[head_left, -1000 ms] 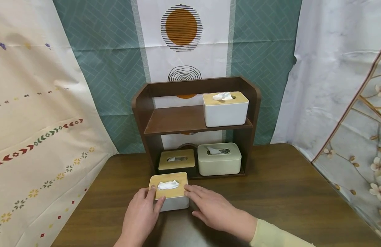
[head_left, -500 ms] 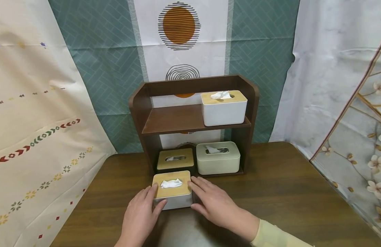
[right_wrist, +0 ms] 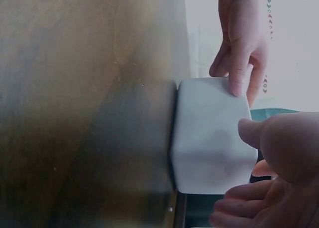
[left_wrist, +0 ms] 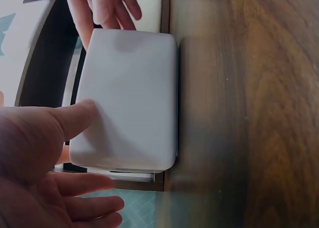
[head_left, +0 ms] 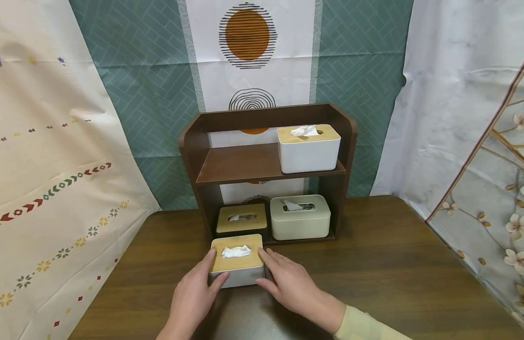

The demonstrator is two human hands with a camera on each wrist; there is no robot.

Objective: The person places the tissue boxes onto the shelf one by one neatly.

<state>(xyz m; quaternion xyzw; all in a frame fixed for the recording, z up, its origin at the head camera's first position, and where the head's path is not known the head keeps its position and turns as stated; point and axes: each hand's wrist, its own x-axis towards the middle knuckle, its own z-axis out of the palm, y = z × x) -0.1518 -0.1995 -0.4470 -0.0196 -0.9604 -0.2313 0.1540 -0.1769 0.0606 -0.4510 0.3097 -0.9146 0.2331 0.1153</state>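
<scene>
A white tissue box (head_left: 238,277) with a wooden lid and a tuft of tissue stands on the table before a brown two-tier shelf. My left hand (head_left: 194,293) is at its left end, the thumb touching the front face and the index finger at the lid's edge. In the left wrist view, that hand's other fingers (left_wrist: 94,208) extend straight, off the box. On the opposite end rests my right hand (head_left: 293,285), its fingertips at the lid's right edge and thumb by the front corner. Neither hand is curled round the box.
The shelf (head_left: 240,163) bears a larger white tissue box (head_left: 309,157) at upper right. Below are a black tissue box with a wooden lid (head_left: 242,225), partly behind the front box, and a pale green tissue box (head_left: 301,229). Patterned cloths (head_left: 151,85) hang around the table (head_left: 385,264).
The white tissue box has shifted slightly right and a little toward the shelf, with both hands at its ends. Over the last half second it has barely moved.
</scene>
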